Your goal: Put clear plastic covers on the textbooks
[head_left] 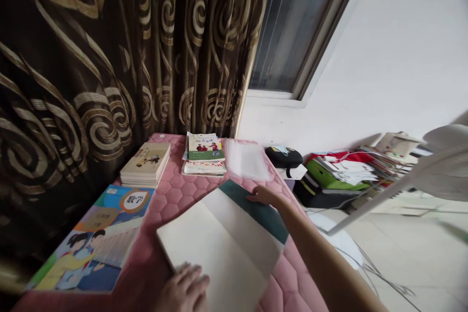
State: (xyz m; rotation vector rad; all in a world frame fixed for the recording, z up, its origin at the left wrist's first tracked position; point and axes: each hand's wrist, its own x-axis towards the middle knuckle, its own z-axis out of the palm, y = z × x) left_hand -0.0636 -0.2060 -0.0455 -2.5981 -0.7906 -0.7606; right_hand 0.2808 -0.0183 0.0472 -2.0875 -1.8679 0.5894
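An open book (219, 239), with blank whitish pages and a dark teal strip along its far side, lies in front of me on the pink quilted surface. My right hand (263, 196) grips the teal strip at its far right edge, fingers closed. My left hand (186, 287) rests on the near left part of the white page, fingers laid flat and slightly blurred. To the left lies a large blue textbook (102, 239) with children drawn on its cover.
Behind the textbook is a stack of beige books (146, 163). Beside it sit a pile of thin booklets (204, 153) and clear plastic covers (248, 160). A black case (283, 157), paper piles (347, 170) and a white fan (438, 161) stand to the right. A patterned curtain (164, 48) hangs behind.
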